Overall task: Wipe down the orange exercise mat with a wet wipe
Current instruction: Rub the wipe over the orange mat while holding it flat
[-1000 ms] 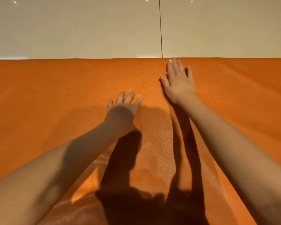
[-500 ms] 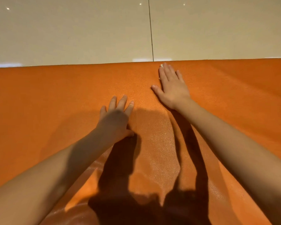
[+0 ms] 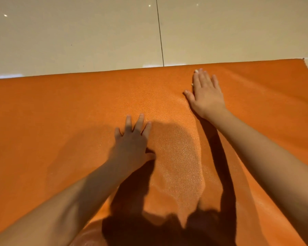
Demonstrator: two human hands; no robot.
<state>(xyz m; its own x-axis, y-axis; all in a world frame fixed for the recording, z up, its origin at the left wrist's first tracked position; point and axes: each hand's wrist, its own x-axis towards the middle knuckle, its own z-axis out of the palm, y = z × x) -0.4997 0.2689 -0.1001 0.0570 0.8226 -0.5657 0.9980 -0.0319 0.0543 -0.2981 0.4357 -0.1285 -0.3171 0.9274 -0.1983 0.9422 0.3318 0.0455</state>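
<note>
The orange exercise mat (image 3: 60, 121) lies flat on the floor and fills most of the head view. My right hand (image 3: 205, 94) lies flat on it near the far edge, fingers straight and together. Small white bits of a wet wipe (image 3: 196, 71) peek out at its fingertips and beside its index finger; the rest is hidden under the palm. My left hand (image 3: 132, 139) presses flat on the mat nearer to me, fingers spread. A damp, shinier patch runs between the two arms.
Glossy cream floor tiles (image 3: 78, 32) lie beyond the mat's far edge, with a dark grout line (image 3: 160, 32) running away from me. The mat's far right corner (image 3: 303, 59) shows at the upper right. My own shadow darkens the mat's near part.
The view has swung left, so the mat's far right corner has come into sight. My right hand has slid slightly back from the far edge. My left hand stays planted.
</note>
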